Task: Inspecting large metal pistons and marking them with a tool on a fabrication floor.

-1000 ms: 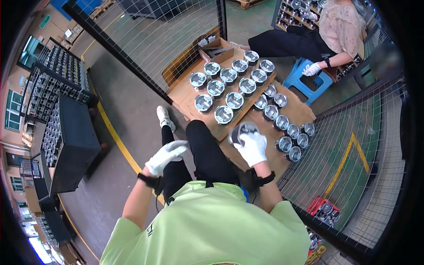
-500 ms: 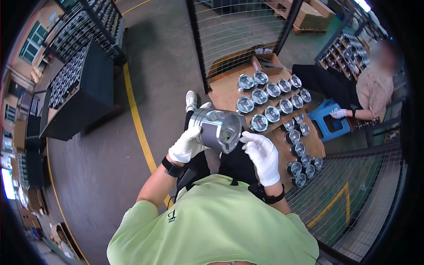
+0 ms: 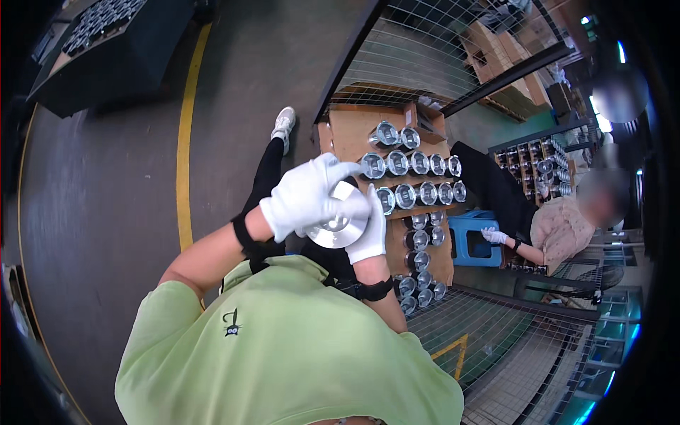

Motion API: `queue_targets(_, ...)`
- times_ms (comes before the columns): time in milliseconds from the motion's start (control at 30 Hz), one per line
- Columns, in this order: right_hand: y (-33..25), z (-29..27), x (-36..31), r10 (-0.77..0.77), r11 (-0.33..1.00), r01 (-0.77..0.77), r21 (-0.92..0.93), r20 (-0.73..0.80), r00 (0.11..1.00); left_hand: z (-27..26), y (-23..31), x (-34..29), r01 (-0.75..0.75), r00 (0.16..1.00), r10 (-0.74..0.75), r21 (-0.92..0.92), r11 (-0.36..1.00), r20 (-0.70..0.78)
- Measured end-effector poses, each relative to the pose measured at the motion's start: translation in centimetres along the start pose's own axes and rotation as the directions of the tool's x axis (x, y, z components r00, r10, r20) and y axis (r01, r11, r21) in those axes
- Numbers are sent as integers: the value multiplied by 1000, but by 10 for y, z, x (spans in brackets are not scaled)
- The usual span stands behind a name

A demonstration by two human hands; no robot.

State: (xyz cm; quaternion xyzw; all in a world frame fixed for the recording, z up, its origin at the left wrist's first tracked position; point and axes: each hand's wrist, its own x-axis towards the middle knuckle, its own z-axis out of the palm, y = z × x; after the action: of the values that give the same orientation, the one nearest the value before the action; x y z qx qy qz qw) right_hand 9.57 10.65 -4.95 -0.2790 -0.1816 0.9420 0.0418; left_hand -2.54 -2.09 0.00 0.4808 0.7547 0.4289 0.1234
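Observation:
A metal piston (image 3: 331, 236) is held in front of my chest, its round flat end turned up toward me. My right hand (image 3: 370, 237), in a white glove, grips it from the right with the thumb along its side. Over the upper left of the piston lies my left hand (image 3: 304, 195), also gloved, its fingers stretched and apart. Part of that hand is blurred over the shiny face. Beyond my hands, rows of similar pistons (image 3: 398, 163) stand on a cardboard-covered surface (image 3: 347, 134).
Wire mesh panels (image 3: 425, 53) border the work surface. A small open box (image 3: 425, 122) stands at its far end. To the right, a seated co-worker (image 3: 567, 227) rests a gloved hand near a blue stool (image 3: 464, 237). A dark bin of pistons (image 3: 120, 53) stands far left, past a yellow floor line (image 3: 186, 142).
The piston has turned from lying sideways to showing its flat end. My left hand has shifted over it, and my right hand has closed on it. My view has swung right.

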Motion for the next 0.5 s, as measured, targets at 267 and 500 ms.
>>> queue_targets(267,-17,-8,-10,-198,978,183,-99,-171,965,19,-58,-19,332,943,-277,-605,724,186)
queue_targets(500,-26,-3,-6,-190,982,190,-8,-106,976,5,-37,-45,563,813,-215,-636,528,542)
